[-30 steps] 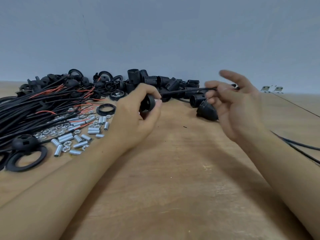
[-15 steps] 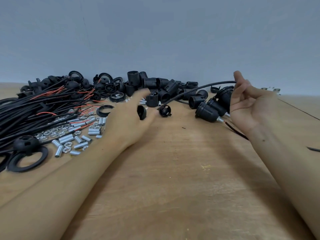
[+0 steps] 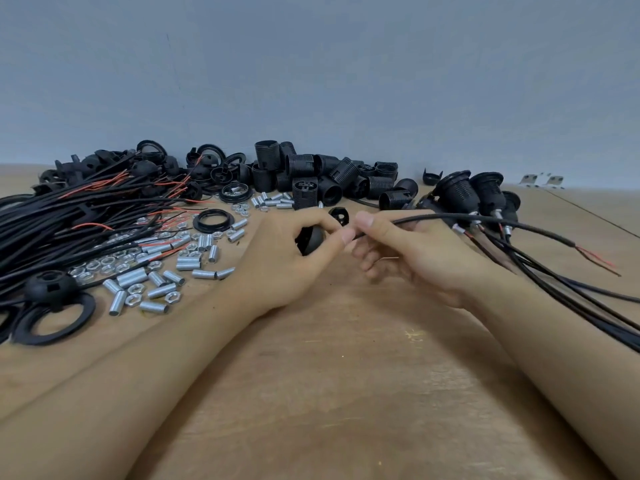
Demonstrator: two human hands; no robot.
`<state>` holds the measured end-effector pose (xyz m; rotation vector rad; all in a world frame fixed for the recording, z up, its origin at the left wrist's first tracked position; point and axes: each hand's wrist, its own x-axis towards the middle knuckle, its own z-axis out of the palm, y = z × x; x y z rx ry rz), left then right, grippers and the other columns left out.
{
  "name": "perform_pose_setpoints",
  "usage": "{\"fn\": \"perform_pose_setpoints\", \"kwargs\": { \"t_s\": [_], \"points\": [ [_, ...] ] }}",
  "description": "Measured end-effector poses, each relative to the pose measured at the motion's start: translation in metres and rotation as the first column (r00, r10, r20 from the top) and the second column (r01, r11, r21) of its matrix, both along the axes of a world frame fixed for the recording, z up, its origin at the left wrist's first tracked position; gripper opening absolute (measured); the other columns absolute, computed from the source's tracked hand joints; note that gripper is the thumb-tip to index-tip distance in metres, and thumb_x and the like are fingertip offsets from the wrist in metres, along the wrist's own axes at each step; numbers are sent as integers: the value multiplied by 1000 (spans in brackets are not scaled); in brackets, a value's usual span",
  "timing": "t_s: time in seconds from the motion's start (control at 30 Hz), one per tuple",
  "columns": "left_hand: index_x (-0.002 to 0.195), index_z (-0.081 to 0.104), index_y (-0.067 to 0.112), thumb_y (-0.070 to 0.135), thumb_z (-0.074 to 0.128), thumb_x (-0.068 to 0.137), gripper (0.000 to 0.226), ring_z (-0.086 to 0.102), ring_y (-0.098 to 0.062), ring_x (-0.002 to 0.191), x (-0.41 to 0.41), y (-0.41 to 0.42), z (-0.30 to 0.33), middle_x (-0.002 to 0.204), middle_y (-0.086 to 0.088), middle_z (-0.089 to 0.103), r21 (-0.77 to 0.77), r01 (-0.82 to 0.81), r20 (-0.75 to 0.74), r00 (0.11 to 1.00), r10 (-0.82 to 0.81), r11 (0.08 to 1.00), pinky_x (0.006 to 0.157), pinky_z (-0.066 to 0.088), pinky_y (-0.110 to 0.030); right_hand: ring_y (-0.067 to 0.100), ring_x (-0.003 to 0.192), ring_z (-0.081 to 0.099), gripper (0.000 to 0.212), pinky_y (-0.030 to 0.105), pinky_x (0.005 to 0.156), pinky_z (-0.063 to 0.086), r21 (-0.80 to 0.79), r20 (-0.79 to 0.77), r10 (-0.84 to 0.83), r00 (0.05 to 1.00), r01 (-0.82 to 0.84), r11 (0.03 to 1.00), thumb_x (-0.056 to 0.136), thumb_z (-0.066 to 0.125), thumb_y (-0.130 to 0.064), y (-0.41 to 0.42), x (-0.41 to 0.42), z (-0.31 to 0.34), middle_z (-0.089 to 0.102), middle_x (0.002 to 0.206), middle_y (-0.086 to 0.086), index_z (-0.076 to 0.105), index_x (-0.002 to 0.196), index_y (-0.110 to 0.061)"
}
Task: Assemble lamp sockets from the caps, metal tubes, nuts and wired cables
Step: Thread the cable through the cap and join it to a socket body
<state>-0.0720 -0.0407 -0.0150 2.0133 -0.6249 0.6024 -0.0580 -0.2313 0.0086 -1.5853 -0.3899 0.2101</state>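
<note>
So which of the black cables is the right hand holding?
The single black cable arching right from the right hand, its red-wired end bare on the table; the other cables lie bundled left or run from finished sockets.

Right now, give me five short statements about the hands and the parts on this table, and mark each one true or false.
1. The left hand holds a black cap. True.
2. The right hand pinches a metal tube. False: it pinches a black cable near its end.
3. The metal tubes and nuts lie loose on the table to the left of the left hand. True.
4. The finished sockets lie on the left edge of the table. False: they lie on the right, beyond the right hand.
5. The threaded black socket bodies are piled near the wall. True.
</note>
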Motion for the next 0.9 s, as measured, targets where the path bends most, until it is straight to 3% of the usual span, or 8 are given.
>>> {"fn": "perform_pose_setpoints", "kwargs": {
  "t_s": [0.07,0.1,0.17,0.33,0.43,0.57,0.63,0.9],
  "points": [
    [77,66,16,40,67,91,27,35,-6,47,0,-2,5,56,8,45,-314,-18,-325,941,-90,949,47,30,-19,17,59,64,30,23,55,54,78,-21,-61,998,63,995,82,66,-33,-4,3,4,69,69,11,77,83,-5],
    [77,64,16,40,64,87,27,33,-10,47,1,-3,9,60,3,46,-490,-46,-474,852,-223,870,46,27,-23,16,56,65,28,22,53,53,132,-30,-84,996,87,987,81,66,-32,-6,4,7,69,67,11,77,79,-7],
    [89,64,11,33,51,82,26,31,-14,51,2,-2,14,66,-3,49,-697,-92,-552,701,-452,711,47,28,-24,14,54,65,26,20,50,52,234,-51,-96,994,105,967,80,66,-32,-9,6,10,70,65,9,76,77,-8],
    [117,67,10,27,65,83,39,66,-15,77,3,0,14,99,-8,73,-713,-32,-543,657,-523,700,66,52,-24,13,57,65,27,20,52,51,369,-114,-78,990,115,922,82,63,-36,-10,7,13,70,68,6,70,85,-10],
    [125,63,13,19,71,77,48,72,-27,96,4,4,15,104,-13,73,-827,-82,-478,626,-617,556,77,59,-28,12,55,63,24,19,51,51,388,-124,-62,990,105,916,83,62,-32,-12,8,14,69,67,6,70,82,-10],
    [97,75,6,15,73,77,22,71,-31,103,3,4,16,101,-18,73,-887,-169,-440,592,-675,430,79,60,-29,16,55,63,19,22,52,51,390,-53,0,999,21,921,81,63,-25,-13,7,12,69,68,9,72,83,-8],
    [86,77,5,19,74,77,18,72,-29,102,3,4,16,100,-18,74,-886,-178,-447,579,-683,428,77,60,-29,18,57,64,17,23,53,51,368,1,34,999,-32,929,80,65,-23,-12,6,10,70,70,12,72,83,-8],
    [101,74,13,40,71,74,39,71,-13,87,2,3,11,102,-6,75,-831,-95,-513,511,-690,547,78,58,-24,21,60,66,20,24,55,53,262,126,-5,992,-29,965,82,66,-18,-5,6,2,71,72,16,65,88,1]
  ]
}}
